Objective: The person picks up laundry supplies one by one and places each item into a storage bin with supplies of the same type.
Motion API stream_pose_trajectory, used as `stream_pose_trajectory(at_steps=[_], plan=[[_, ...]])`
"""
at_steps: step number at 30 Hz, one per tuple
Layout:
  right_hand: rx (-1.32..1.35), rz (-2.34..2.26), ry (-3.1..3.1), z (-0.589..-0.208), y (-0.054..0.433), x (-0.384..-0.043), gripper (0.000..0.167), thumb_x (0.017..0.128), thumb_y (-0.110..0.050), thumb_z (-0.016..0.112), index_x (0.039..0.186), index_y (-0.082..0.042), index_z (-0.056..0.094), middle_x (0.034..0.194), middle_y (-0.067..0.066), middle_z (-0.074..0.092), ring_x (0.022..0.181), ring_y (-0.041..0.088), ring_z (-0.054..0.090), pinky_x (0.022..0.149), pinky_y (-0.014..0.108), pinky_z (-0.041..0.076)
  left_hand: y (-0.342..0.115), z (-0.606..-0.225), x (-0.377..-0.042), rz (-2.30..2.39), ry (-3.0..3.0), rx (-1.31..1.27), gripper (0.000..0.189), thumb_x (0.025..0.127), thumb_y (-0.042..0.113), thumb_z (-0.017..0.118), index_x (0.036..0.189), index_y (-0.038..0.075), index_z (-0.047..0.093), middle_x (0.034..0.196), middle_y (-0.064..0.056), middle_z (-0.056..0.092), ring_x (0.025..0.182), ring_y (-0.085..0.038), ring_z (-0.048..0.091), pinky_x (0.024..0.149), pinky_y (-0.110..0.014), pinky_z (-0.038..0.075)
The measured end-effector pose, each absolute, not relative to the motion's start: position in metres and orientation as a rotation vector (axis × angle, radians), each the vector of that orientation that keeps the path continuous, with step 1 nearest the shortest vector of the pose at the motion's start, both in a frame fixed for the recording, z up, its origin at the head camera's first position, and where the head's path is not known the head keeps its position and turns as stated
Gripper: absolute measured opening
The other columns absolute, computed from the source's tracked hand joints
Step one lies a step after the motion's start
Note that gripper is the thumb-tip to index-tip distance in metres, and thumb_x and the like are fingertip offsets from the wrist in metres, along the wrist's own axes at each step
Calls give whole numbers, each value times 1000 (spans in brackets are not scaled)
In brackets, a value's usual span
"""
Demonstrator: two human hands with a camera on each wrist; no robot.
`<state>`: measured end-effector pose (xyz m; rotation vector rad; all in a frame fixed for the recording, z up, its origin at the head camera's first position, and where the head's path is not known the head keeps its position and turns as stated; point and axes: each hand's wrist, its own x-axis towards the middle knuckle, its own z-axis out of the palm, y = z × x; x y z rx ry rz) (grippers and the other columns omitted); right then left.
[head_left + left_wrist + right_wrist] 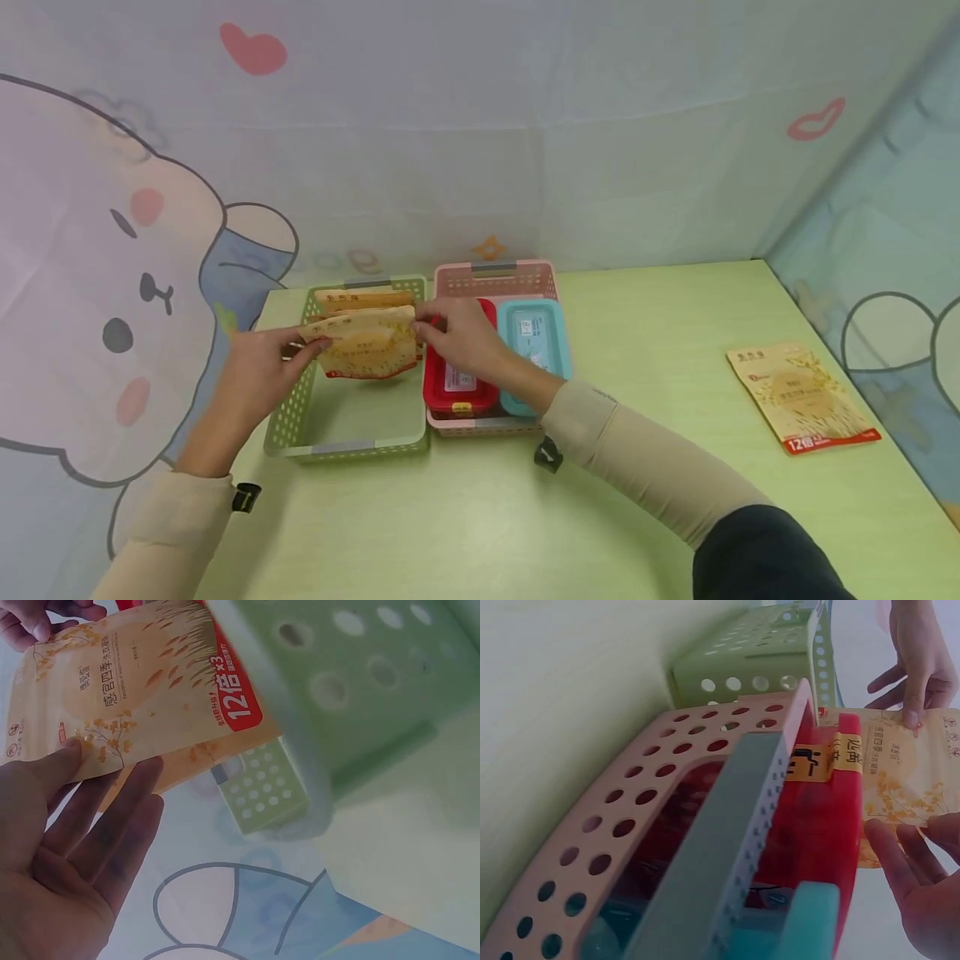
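Note:
Both hands hold a yellow stand-up pouch (367, 343) with a red bottom band, upright over the green basket (345, 433). My left hand (258, 375) pinches its left edge, thumb on the front face, fingers behind, as the left wrist view shows. At the opposite edge my right hand (468, 337) pinches the upper corner between thumb and fingers. Behind it, more matching pouches (363, 297) stand at the back of the green basket; how many is hidden. In the right wrist view the pouch (900, 761) spans between the two hands.
A pink basket (536, 275) stands right beside the green one, holding a red-lidded box (438, 392) and a teal-lidded box (555, 333), partly under my right forearm. Another yellow pouch (802, 400) lies flat on the table (645, 333) at far right. A printed cloth hangs behind.

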<state>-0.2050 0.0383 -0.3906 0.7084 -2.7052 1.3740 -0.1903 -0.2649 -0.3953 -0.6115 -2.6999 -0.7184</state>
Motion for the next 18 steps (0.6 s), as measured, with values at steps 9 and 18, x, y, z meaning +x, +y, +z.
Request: stream_pose_trajectory(at_steps=[9, 18], plan=[[660, 1317, -2773, -397, 38, -205, 20, 102, -17, 74, 119, -9, 80, 107, 3, 78, 90, 15, 67, 78, 23, 58, -262, -403, -188, -677, -2756, -566, 28, 103, 28, 73, 93, 4, 82, 65, -1, 70, 51, -13, 58, 50, -34, 42], [679, 1237, -2816, -398, 35, -206, 19, 101, -17, 74, 117, -9, 81, 105, 3, 77, 91, 15, 67, 81, 23, 59, -262, -410, -193, -720, -2792, -523, 28, 103, 26, 73, 98, 0, 82, 74, -10, 76, 60, -23, 70, 53, -35, 46]])
